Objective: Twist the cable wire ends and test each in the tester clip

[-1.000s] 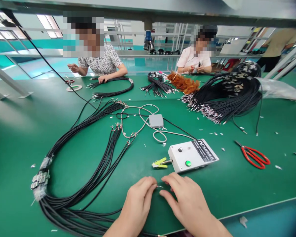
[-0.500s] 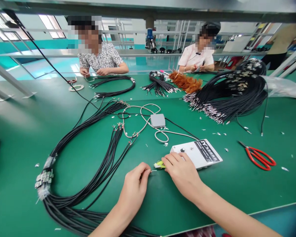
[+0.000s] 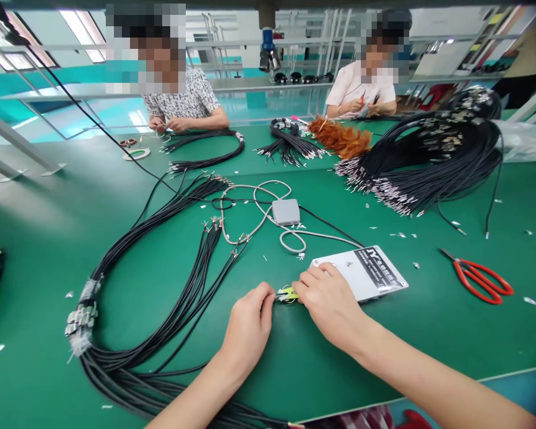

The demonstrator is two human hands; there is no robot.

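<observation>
We pinched a thin wire end in our left hand (image 3: 250, 319) against the yellow-green clip (image 3: 287, 293), which our right hand (image 3: 328, 301) squeezed between its fingertips. The clip lay between both hands, just beside the white tester box (image 3: 370, 273).

A smooth matt green table mat (image 3: 49, 250) carries matt black rubber-sheathed cables (image 3: 129, 363) and a glossy white plastic tester box (image 3: 370, 274).

A black label with white print is borne by the white tester box (image 3: 370, 274); only the letters "JY" can be made out, the rest being too small.
</observation>
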